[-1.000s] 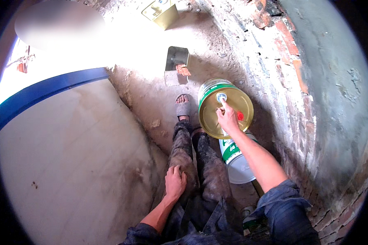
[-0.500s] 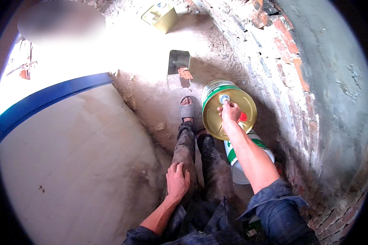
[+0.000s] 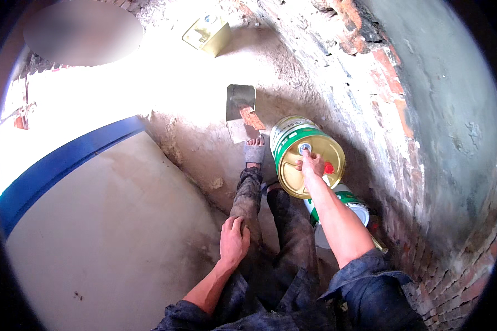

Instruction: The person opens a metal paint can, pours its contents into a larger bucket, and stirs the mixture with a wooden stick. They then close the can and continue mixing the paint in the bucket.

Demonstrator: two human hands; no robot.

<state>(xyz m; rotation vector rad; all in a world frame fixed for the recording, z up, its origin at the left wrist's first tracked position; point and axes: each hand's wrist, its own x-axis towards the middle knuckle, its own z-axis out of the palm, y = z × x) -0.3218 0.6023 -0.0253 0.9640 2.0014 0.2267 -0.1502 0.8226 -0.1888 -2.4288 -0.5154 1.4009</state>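
Note:
A large metal drum with green and white sides stands tilted, its gold lid turned toward me. My right hand has its fingers closed at the round blue-and-white cap on this lid; the hand partly hides the grip. Beside the wrist, a red piece shows on the lid. My left hand lies on my trouser leg with loosely bent fingers and nothing in it. Below the drum, a green-and-white bucket is partly covered by my right forearm.
A dark flat metal sheet with a broken red brick piece lies ahead of my sandalled foot. Farther off stands a yellowish canister. A rough brick wall rises on the right, a pale blue-edged panel lies left.
The drum leans more, showing more of its side, with my right hand still at the cap. My left hand stays on the leg. The view has shifted slightly.

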